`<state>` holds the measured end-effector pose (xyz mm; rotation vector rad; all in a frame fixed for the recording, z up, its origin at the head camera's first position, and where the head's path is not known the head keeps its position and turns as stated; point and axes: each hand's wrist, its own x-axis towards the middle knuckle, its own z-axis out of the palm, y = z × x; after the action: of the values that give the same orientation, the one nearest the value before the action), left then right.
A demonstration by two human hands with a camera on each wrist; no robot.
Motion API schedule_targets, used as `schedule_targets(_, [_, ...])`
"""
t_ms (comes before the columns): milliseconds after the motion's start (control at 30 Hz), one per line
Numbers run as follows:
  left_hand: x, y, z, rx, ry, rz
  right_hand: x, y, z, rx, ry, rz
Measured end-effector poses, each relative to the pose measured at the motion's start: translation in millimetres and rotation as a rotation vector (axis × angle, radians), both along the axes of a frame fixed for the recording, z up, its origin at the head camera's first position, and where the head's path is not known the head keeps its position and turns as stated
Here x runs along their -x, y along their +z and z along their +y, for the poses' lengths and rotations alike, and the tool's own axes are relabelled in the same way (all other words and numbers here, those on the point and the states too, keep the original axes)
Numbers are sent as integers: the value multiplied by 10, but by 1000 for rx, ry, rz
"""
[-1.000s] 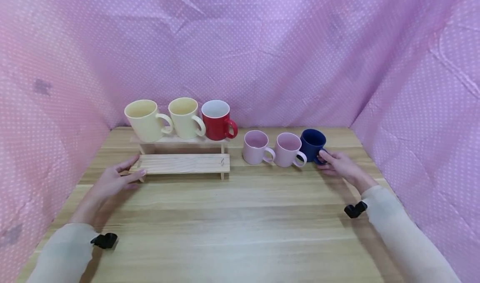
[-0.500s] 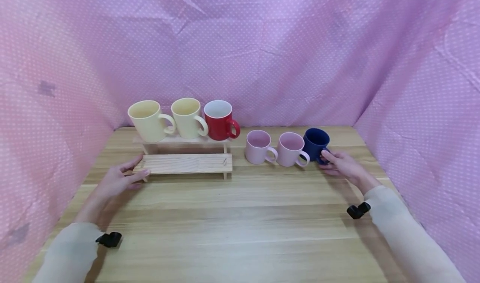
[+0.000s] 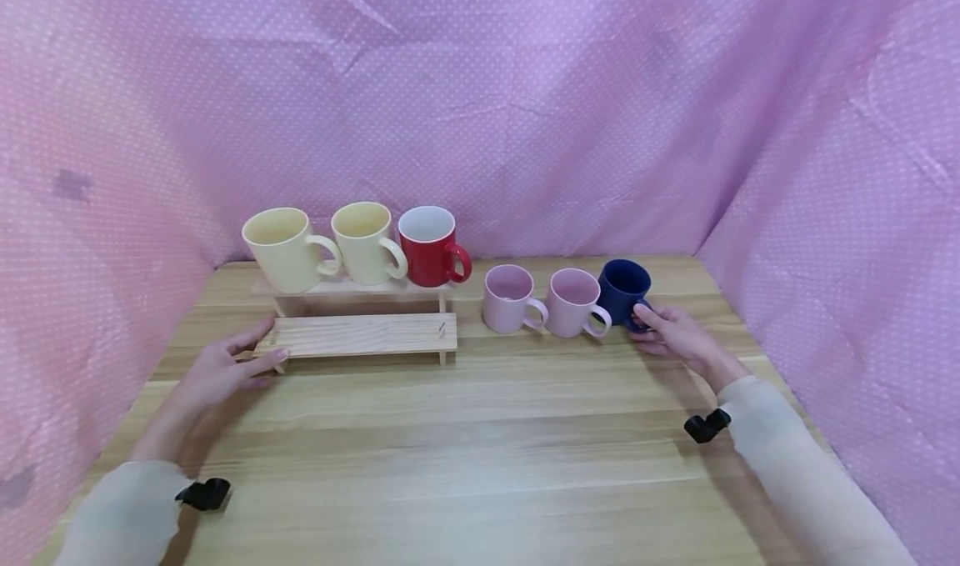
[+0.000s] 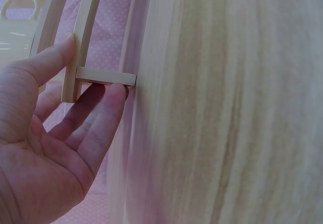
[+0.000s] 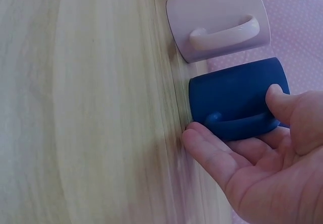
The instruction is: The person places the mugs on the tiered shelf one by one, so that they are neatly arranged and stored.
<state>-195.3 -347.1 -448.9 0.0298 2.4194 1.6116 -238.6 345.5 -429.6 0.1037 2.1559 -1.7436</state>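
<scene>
My left hand (image 3: 225,370) holds the left end of the low front step (image 3: 360,335) of a wooden rack. In the left wrist view the thumb (image 4: 63,47) presses on the board while the fingers (image 4: 103,123) lie against its short leg (image 4: 106,76). On the right, my right hand (image 3: 681,343) holds a dark blue mug (image 3: 617,303) by its handle. The right wrist view has the thumb (image 5: 280,103) on top of the handle and the other fingers under it. The mug stands upright at the right end of a row, beside two pink mugs (image 3: 504,312).
Two pale yellow mugs (image 3: 292,266) and a red mug (image 3: 426,262) with a white inside stand on the rack's rear step (image 3: 348,288). Everything rests on a wood-grain table (image 3: 465,449). Pink dotted cloth (image 3: 480,91) hangs behind and at both sides.
The head view shifts slightly between frames. Both hands keep their hold, and the rack and mugs stay in place.
</scene>
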Motion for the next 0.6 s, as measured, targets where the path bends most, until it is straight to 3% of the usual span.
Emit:
schedule_targets(333, [10, 8, 44, 21, 2, 2, -5, 21, -4, -22, -4, 2])
schedule_targets(600, [-2, 4, 14, 20, -2, -7, -10, -10, -56, 24, -85, 41])
